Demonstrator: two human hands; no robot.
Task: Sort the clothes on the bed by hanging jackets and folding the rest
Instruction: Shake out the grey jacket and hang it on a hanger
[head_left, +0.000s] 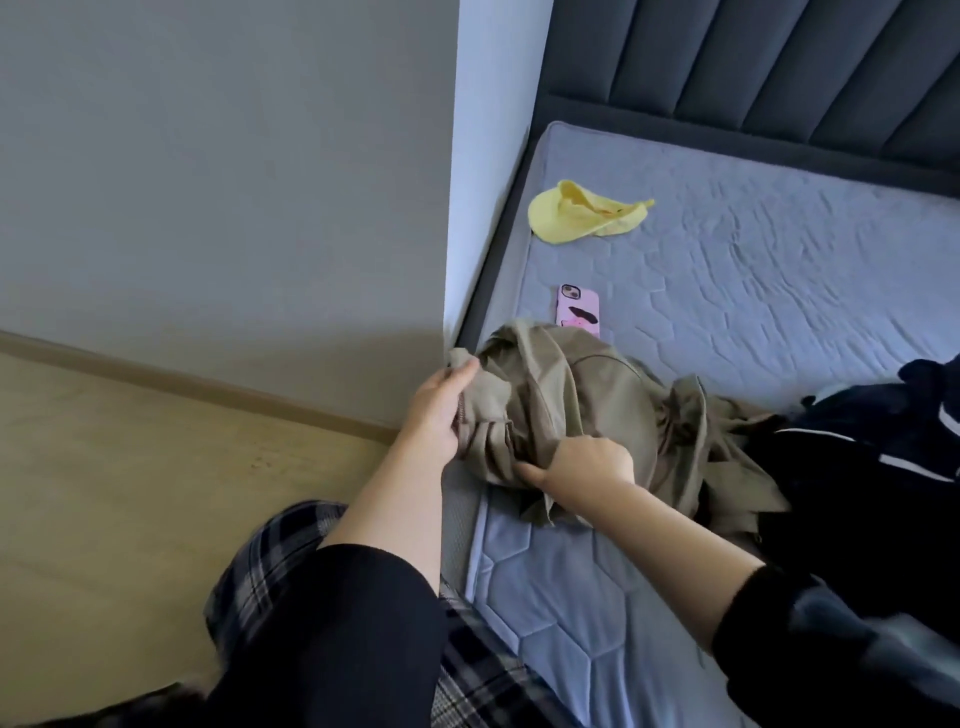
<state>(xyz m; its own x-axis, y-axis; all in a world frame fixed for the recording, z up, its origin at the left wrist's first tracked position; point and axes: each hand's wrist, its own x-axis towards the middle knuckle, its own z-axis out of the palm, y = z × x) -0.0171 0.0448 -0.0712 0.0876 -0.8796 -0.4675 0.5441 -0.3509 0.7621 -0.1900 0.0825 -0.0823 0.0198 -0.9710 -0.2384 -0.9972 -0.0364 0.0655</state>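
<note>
Khaki jacket (566, 410) bunched on bed (727, 291), gripped between left hand (439, 415), right hand (587, 462)

Home bedroom: mattress (727, 291), padded headboard (779, 67).

Dim, soft daylight; wide-angle bending at edges, lower corners blurred.

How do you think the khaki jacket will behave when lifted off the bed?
Probably floppy: the khaki jacket lies crumpled in folds. Likely light: it bunches where the left hand and right hand grip it. Loose ends may trail.
</note>
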